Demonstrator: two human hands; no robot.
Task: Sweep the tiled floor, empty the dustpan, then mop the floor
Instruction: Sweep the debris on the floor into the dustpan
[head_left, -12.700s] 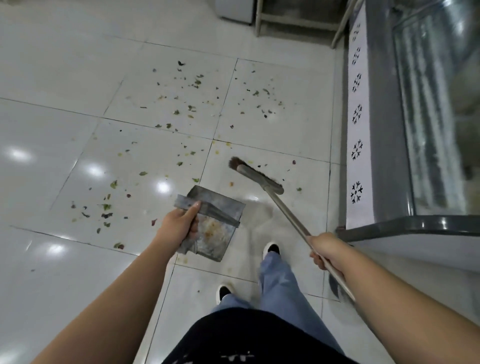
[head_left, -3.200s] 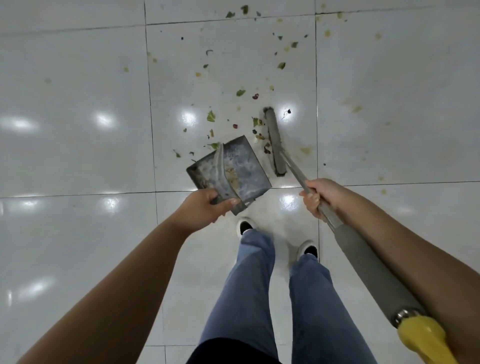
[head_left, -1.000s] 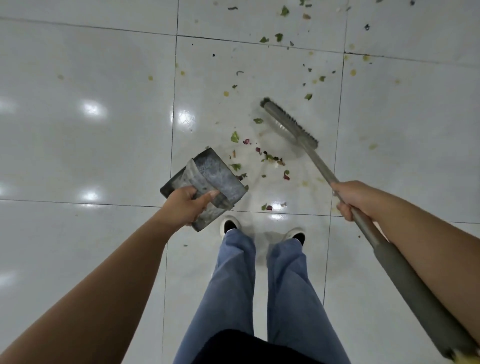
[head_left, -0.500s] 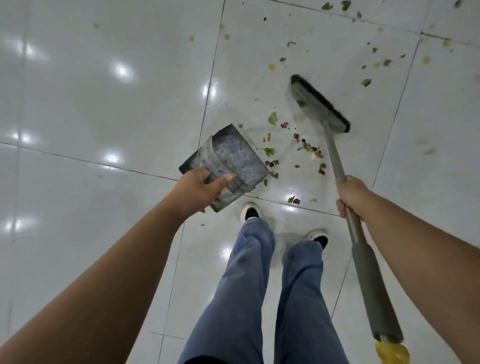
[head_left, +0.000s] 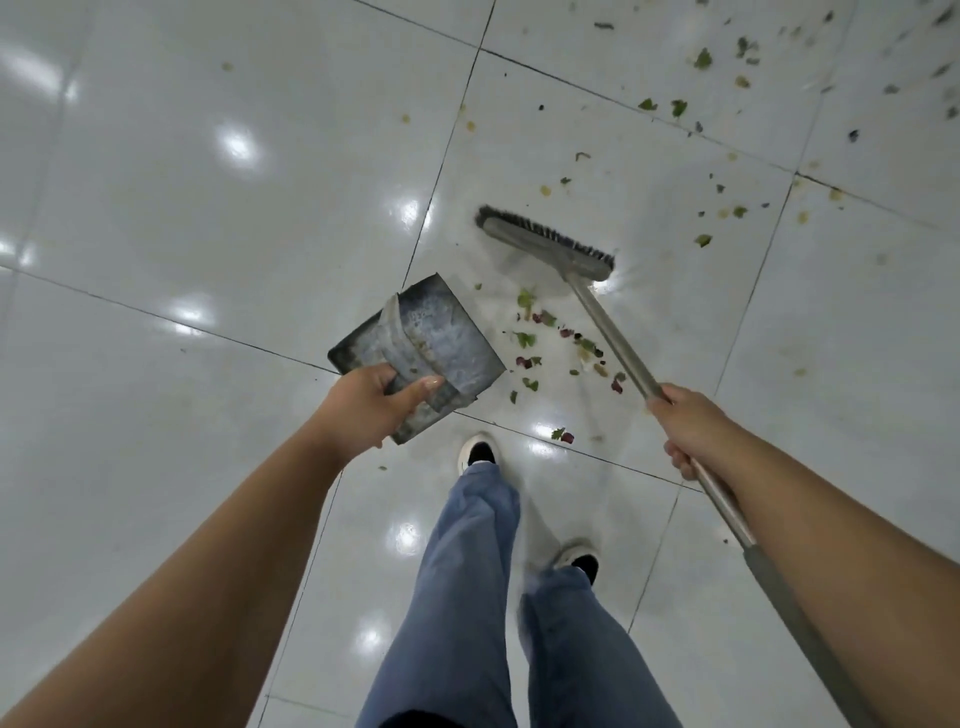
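My left hand (head_left: 375, 402) grips the handle of a grey metal dustpan (head_left: 447, 338), held low over the white tiled floor (head_left: 208, 234) with its mouth facing right. My right hand (head_left: 685, 426) is closed around the metal pole of a broom (head_left: 613, 338). The broom's dark-bristled head (head_left: 545, 241) rests on the floor just beyond and to the right of the dustpan. A small pile of green and reddish leaf bits (head_left: 550, 343) lies between the dustpan's edge and the broom pole.
More leaf scraps (head_left: 701, 104) are scattered over the tiles at the upper right. My legs in blue jeans (head_left: 467, 597) and my two shoes (head_left: 478, 452) stand just below the dustpan. Dark grout lines cross the glossy floor.
The broom head has swung from upper right toward the dustpan, closing on the leaf pile. My view has shifted and my feet have stepped apart. Both hands keep their grips.
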